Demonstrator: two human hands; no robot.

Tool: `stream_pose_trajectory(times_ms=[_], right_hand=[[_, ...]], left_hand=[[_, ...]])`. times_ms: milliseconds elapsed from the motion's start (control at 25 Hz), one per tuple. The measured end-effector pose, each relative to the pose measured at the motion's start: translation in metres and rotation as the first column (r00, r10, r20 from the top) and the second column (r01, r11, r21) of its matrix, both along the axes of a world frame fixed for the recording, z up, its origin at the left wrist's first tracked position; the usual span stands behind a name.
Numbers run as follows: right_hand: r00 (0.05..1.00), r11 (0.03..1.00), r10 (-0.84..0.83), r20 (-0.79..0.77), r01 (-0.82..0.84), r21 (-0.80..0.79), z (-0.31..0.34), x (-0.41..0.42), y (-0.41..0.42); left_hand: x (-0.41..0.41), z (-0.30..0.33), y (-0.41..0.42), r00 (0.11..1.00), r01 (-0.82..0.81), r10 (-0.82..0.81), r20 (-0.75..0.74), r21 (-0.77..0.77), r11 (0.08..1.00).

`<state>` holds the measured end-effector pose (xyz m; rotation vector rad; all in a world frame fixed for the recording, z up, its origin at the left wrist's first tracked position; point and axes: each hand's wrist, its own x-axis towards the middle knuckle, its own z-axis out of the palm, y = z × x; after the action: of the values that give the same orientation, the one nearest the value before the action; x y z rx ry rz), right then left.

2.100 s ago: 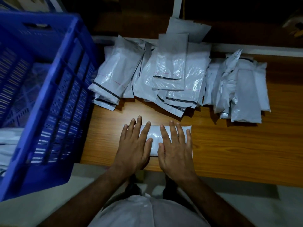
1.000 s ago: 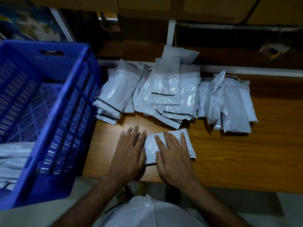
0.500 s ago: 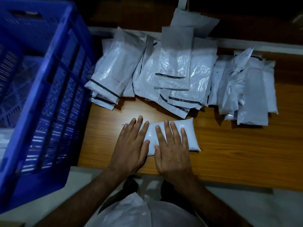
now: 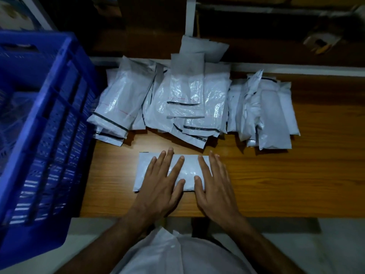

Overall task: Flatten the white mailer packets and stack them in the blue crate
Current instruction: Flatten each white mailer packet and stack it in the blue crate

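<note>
At the near edge of the desk (image 4: 276, 184), a white mailer packet (image 4: 187, 171) lies long axis left-right under both flat, spread palms: left hand (image 4: 160, 186), right hand (image 4: 215, 186). The blue crate (image 4: 49, 135) stands leftward, nearer the left hand.

A dim packing or dispatch room: dozens of sealed white mailer packets (image 4: 189, 99) lay heaped on a wooden tabletop (image 4: 286, 175), a blue crate (image 4: 45, 123) stood at left, and shelving (image 4: 256, 22) lined the far wall.
</note>
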<state>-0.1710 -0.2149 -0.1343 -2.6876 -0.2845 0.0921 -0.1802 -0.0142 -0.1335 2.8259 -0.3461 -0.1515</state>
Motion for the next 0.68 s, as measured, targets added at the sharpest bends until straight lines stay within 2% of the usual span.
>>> stream_pose_trajectory(times_ms=[200,440,680], right_hand=[[0.998,1.000,0.003,0.058,-0.003,-0.003,-0.015,0.000,0.003],[0.998,0.996,0.033,0.055,-0.028,-0.083,-0.005,0.003,0.004],[0.975,0.961,0.216,0.054,-0.203,-0.188,0.002,-0.002,0.030]], left_hand=[[0.000,-0.007,-0.002,1.000,-0.013,0.013,0.024,0.038,0.999],[0.002,0.001,-0.002,0.999,-0.031,0.032,-0.025,0.028,0.999],[-0.005,0.006,0.029,0.996,-0.079,0.082,-0.040,0.061,0.995]])
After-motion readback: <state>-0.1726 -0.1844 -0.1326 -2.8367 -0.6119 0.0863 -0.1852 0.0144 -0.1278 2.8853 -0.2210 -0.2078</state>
